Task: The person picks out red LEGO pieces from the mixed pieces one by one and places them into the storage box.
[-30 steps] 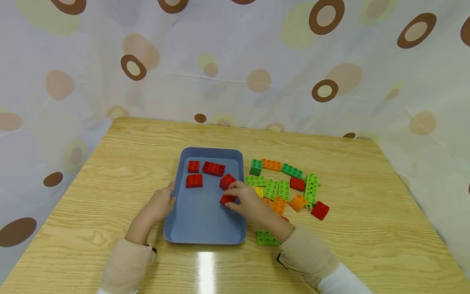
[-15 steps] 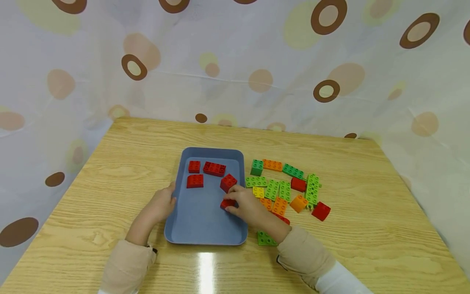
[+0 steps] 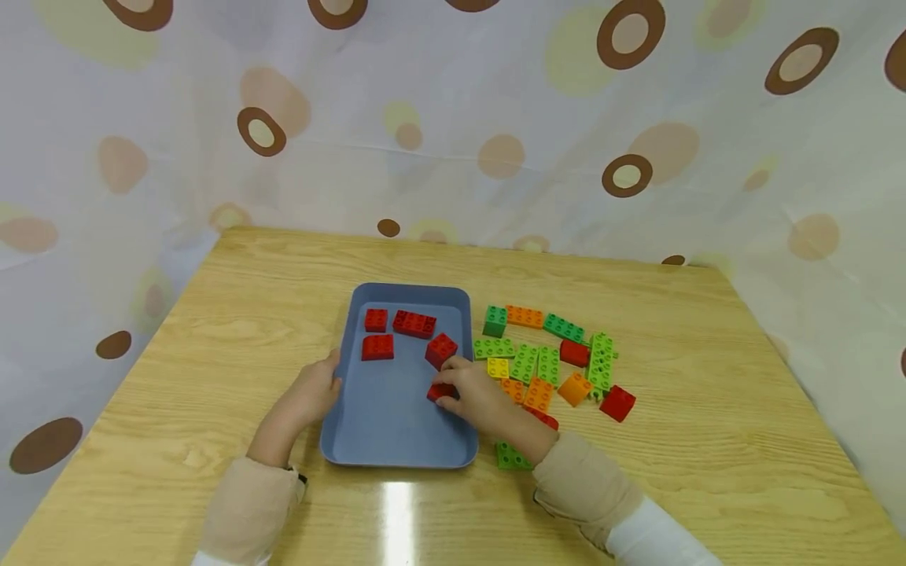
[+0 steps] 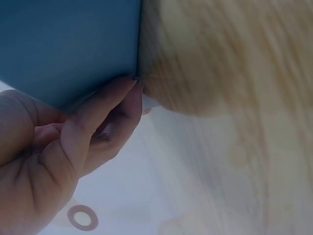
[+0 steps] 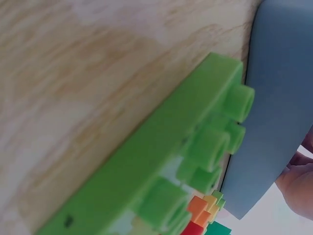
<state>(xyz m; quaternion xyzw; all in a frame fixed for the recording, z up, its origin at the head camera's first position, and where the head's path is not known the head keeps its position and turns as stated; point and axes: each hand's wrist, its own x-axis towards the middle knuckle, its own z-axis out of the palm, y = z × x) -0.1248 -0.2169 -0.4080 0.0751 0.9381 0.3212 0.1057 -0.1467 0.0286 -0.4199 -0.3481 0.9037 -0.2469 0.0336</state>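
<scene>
A blue-grey tray (image 3: 396, 452) lies on the table with several red bricks inside. My left hand (image 3: 311, 393) grips the tray's left side. In the left wrist view, the curled fingers of the left hand (image 4: 63, 142) lie against the tray's outer wall (image 4: 73, 44). Over the tray's right rim reaches my right hand (image 3: 477, 393), pinching a small red brick (image 3: 440, 391) low in the tray; the hand covers part of it. Just behind it sits another red brick (image 3: 442, 349). The right wrist view shows only a bit of the right hand (image 5: 298, 186) beyond the tray wall.
Right of the tray lie loose green, orange, yellow and red bricks, among them a red brick (image 3: 618, 403) at the far right. A green brick (image 5: 146, 147) fills much of the right wrist view, close to the tray. A patterned cloth (image 3: 453, 118) hangs behind the table.
The right hand has shifted very slightly to the right, fingers still on the same red brick. The left hand keeps its place on the tray.
</scene>
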